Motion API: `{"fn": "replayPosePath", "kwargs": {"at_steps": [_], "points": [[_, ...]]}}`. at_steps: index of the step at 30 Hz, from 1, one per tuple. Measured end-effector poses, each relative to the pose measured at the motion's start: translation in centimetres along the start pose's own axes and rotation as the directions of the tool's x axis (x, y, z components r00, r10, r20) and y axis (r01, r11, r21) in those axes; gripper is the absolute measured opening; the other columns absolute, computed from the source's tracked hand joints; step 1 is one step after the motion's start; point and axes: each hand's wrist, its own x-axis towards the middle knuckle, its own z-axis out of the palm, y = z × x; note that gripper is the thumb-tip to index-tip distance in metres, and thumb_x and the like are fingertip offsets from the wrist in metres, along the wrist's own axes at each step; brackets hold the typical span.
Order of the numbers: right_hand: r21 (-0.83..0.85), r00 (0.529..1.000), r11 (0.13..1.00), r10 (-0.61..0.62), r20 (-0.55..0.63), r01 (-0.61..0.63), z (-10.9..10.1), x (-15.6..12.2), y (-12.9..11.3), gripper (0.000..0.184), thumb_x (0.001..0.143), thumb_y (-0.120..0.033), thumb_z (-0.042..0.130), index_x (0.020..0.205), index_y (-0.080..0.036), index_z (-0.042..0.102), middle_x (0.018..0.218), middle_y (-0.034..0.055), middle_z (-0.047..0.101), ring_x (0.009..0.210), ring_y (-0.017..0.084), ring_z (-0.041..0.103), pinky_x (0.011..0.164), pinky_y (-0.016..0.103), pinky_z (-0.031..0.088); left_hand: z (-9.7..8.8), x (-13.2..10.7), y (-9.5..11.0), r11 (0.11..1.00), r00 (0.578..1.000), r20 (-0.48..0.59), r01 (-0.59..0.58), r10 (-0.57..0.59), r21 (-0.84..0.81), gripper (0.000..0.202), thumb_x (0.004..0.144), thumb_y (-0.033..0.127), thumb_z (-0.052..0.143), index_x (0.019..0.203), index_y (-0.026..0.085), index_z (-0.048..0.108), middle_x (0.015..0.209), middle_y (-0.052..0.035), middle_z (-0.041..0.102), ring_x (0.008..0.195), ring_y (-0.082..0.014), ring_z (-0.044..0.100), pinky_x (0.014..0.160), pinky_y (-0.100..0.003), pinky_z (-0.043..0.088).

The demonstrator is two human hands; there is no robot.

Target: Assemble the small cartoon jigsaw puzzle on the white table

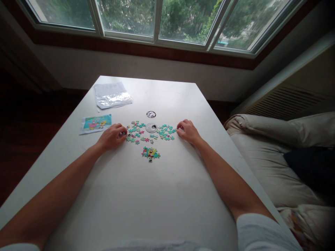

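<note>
"White table (157,195), lit by windows (180,21). Is anything pinched?"

"That can't be told: left hand (112,136) and right hand (189,131) are placed by loose pieces (165,132). Colors should be matched to the joined patch (151,152), laid nearer."

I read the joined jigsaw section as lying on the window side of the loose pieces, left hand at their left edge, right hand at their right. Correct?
Not quite. The head view shows the joined jigsaw section lying on the person's side of the loose pieces. The left hand is at their left edge and the right hand at their right, as you say.
</note>
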Motion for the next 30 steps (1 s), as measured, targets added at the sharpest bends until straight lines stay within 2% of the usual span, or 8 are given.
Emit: {"fn": "replayPosePath", "kwargs": {"at_steps": [4,10,14,17,20,22,26,30], "points": [[0.005,1.000,1.000,-0.020,-0.007,0.021,-0.1,-0.1,-0.3,0.004,0.083,-0.023,0.063,0.085,-0.022,0.067,0.093,0.0071,0.059,0.093,0.025,0.053,0.091,0.039,0.045,0.1,0.0,0.1,1.000,1.000,-0.004,-0.010,0.010,-0.016,0.019,0.092,0.032,0.053,0.093,0.021,0.069,0.090,-0.0042,0.062,0.080,-0.0180,0.058,0.074,-0.030,0.046],[0.034,0.999,0.999,-0.021,-0.028,0.022,0.1,-0.1,-0.4,0.006,0.085,-0.023,0.061,0.084,-0.021,0.067,0.092,0.0071,0.059,0.093,0.024,0.053,0.090,0.038,0.045,0.2,0.0,0.7,0.999,0.999,-0.018,-0.034,0.034,0.004,0.020,0.095,0.030,0.051,0.094,0.021,0.069,0.088,-0.0034,0.062,0.081,-0.0179,0.057,0.074,-0.030,0.044],[0.056,0.998,0.998,0.000,-0.057,0.003,0.2,-0.1,-0.4,0.009,0.087,-0.023,0.059,0.084,-0.021,0.067,0.090,0.0071,0.062,0.092,0.024,0.054,0.088,0.039,0.045,0.1,0.0,2.0,0.997,0.997,-0.035,-0.074,0.074,0.003,0.018,0.097,0.028,0.051,0.093,0.022,0.068,0.087,-0.0030,0.062,0.082,-0.0181,0.057,0.074,-0.030,0.043],[0.067,0.995,0.998,-0.002,-0.102,0.009,0.1,-0.2,-0.9,0.010,0.089,-0.023,0.059,0.084,-0.021,0.067,0.091,0.0076,0.063,0.092,0.025,0.055,0.088,0.039,0.046,0.3,-0.1,3.6,0.987,0.988,-0.038,-0.154,0.153,-0.043,0.017,0.097,0.026,0.052,0.093,0.022,0.068,0.089,-0.0039,0.064,0.088,-0.0193,0.057,0.079,-0.030,0.044],[0.076,0.987,0.995,-0.048,-0.155,0.060,-0.2,-0.4,-2.6,0.011,0.091,-0.023,0.058,0.089,-0.021,0.068,0.095,0.0083,0.065,0.095,0.026,0.056,0.088,0.040,0.046,0.4,-0.3,5.7,0.956,0.964,0.011,-0.263,0.267,-0.132,0.015,0.097,0.024,0.053,0.094,0.022,0.067,0.099,-0.0053,0.066,0.097,-0.0198,0.058,0.088,-0.032,0.045],[0.084,0.981,0.988,-0.113,-0.159,0.128,-0.3,-0.7,-4.3,0.011,0.093,-0.024,0.057,0.091,-0.021,0.068,0.096,0.0083,0.065,0.096,0.026,0.056,0.089,0.040,0.045,0.5,-0.5,7.1,0.931,0.940,0.073,-0.316,0.333,-0.182,0.016,0.099,0.025,0.053,0.094,0.022,0.067,0.099,-0.0054,0.066,0.096,-0.0195,0.057,0.088,-0.031,0.045],[0.114,0.959,0.953,-0.275,-0.066,0.281,0.0,-1.5,-8.1,0.015,0.098,-0.025,0.055,0.097,-0.022,0.069,0.099,0.0078,0.066,0.096,0.025,0.055,0.089,0.040,0.045,0.7,-0.7,8.7,0.904,0.909,0.122,-0.368,0.399,-0.217,0.014,0.098,0.025,0.055,0.095,0.022,0.069,0.097,-0.0053,0.067,0.094,-0.0195,0.057,0.088,-0.031,0.045],[0.089,0.916,0.914,-0.401,0.030,0.397,1.0,-2.0,-10.7,0.021,0.099,-0.029,0.056,0.116,-0.024,0.068,0.108,0.0089,0.065,0.103,0.026,0.052,0.093,0.042,0.043,1.0,-0.6,8.7,0.899,0.899,0.135,-0.387,0.417,-0.205,0.013,0.097,0.023,0.056,0.096,0.023,0.070,0.100,-0.0051,0.067,0.095,-0.0194,0.057,0.088,-0.031,0.044]]}}
